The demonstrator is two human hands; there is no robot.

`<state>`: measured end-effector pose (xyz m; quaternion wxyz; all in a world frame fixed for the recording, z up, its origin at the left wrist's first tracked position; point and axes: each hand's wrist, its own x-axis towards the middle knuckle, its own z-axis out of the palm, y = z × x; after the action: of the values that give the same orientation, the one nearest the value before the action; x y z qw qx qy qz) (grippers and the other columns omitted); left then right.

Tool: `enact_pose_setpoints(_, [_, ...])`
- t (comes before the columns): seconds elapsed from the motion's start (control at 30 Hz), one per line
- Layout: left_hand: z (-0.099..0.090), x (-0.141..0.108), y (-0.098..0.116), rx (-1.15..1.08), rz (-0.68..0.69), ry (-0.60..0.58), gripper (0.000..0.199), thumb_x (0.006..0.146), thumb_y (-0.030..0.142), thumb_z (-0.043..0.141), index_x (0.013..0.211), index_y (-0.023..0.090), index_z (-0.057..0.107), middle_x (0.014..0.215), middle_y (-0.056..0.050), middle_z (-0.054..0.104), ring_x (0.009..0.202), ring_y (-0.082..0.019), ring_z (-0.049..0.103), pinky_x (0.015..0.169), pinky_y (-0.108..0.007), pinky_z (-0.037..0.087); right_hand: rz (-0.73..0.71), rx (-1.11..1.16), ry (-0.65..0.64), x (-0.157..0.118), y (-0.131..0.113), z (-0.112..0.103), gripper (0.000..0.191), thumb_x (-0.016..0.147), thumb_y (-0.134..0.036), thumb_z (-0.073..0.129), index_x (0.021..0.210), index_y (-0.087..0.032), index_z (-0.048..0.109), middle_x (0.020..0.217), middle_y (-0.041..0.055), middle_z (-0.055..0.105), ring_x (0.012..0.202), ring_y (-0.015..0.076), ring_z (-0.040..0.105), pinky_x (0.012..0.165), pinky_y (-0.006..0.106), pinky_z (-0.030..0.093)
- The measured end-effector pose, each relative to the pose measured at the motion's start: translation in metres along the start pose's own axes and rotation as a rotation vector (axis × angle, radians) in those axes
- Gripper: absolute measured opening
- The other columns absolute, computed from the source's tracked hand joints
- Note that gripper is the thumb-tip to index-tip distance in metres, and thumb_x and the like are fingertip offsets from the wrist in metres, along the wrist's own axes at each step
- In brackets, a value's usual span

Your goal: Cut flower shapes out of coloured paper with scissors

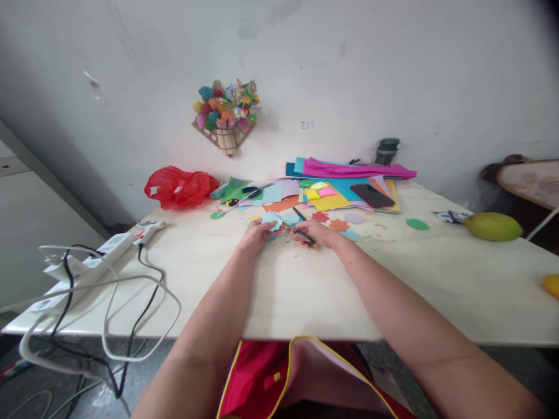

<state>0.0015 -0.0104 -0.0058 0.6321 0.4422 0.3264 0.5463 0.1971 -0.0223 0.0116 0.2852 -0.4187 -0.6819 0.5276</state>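
left hand (254, 235): near the middle of the worktop (297, 291); thumb and fingers pinch 1 piece of paper.
light blue paper (271, 220): 1 small piece, raised above the worktop in the left hand; its edge looks rounded or lobed, though detail is soft.
right hand (318, 233): closed around the handles of 1 pair of scissors, just beside the left hand.
scissors in use (308, 237): dark handles, blades pointing to the paper; whether the blades bite at this instant, cannot tell.
step in hand: judged to be trimming the paper's outline, the left hand feeding and the right hand cutting.
next cut: would call for a small turn of the paper in the left hand, fingertips clear of the blades, and short strokes along the curve.
finished-looking shapes: 1 red flower (320, 217) and 1 orange flower (339, 224) lie just beyond the right hand; 1 lilac oval (353, 218) lies near them, 1 green oval (418, 224) well apart to the right.
offcuts: small paper scraps (375, 237), scattered on the worktop.
stock: coloured sheets at the back, a magenta sheet (358, 169) among them; 1 phone (372, 195) on top.
spare tool: 1 other pair of scissors (251, 191), left of the sheets.
far left: 1 red plastic bag (181, 186).
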Motion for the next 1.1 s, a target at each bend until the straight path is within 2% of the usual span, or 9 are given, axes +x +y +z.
enact_pose_setpoints(0.3, [0.0008,-0.0009,0.0006,0.0,-0.007,0.001,0.021,0.062,0.013,0.07,0.082,0.007,0.067,0.082,-0.012,0.07,0.071,-0.02,0.068,0.068,-0.028,0.056,0.035,0.042,-0.014,0.0036,0.004,-0.0019,0.013,0.068,-0.021,0.06,0.078,-0.012,0.059,0.046,-0.0048,0.049,0.035,0.0056,0.041,0.035,0.018,0.03])
enact_pose_setpoints(0.47, [-0.0005,0.0002,-0.0003,-0.017,-0.01,-0.009,0.021,0.061,0.013,0.07,0.081,0.007,0.066,0.08,-0.011,0.07,0.071,-0.02,0.068,0.065,-0.027,0.056,0.019,0.003,-0.022,0.0042,0.0067,-0.0029,0.018,0.069,-0.027,0.061,0.08,-0.013,0.059,0.047,-0.0053,0.049,0.035,0.0057,0.042,0.033,0.018,0.026])
enact_pose_setpoints(0.77, [-0.0017,0.0008,-0.0014,0.002,-0.007,0.0,0.02,0.064,0.013,0.068,0.083,0.007,0.066,0.082,-0.011,0.07,0.072,-0.02,0.068,0.066,-0.027,0.056,0.031,0.031,-0.01,0.0008,0.0006,-0.0002,0.015,0.068,-0.024,0.062,0.077,-0.012,0.059,0.045,-0.005,0.049,0.035,0.0057,0.041,0.034,0.018,0.028])
enact_pose_setpoints(1.1, [0.0003,-0.0017,0.0006,0.05,-0.027,-0.019,0.023,0.063,0.017,0.071,0.083,0.006,0.067,0.084,-0.013,0.07,0.072,-0.02,0.068,0.067,-0.027,0.055,-0.012,0.036,-0.013,0.005,0.009,-0.0034,0.019,0.068,-0.028,0.064,0.079,-0.013,0.06,0.048,-0.0045,0.051,0.036,0.0058,0.043,0.034,0.018,0.031])
